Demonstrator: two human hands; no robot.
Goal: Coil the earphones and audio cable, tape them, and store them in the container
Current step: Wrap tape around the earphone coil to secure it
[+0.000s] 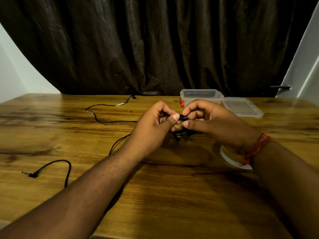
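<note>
A dark curtain hangs behind a wooden table, and over its middle both hands meet. The left hand and the right hand each have curled fingers and a thumb pinching a small black bundle of cable, with loops and a thin plug dangling beneath; whether this bundle is the earphones or the audio cable I cannot say for sure, since the fingers hide most of it. Just under the right wrist lies a roll of clear tape, flat on the wood. A second black cable trails loose across the left side of the table, one angled plug lying near the front edge. At the far edge stands the clear container, open, with its lid lying just beside it on the right. The risk, as I judge it, is that the coil springs apart if either pinch slackens while reaching for tape, and the trailing cable may snag under the left forearm.
</note>
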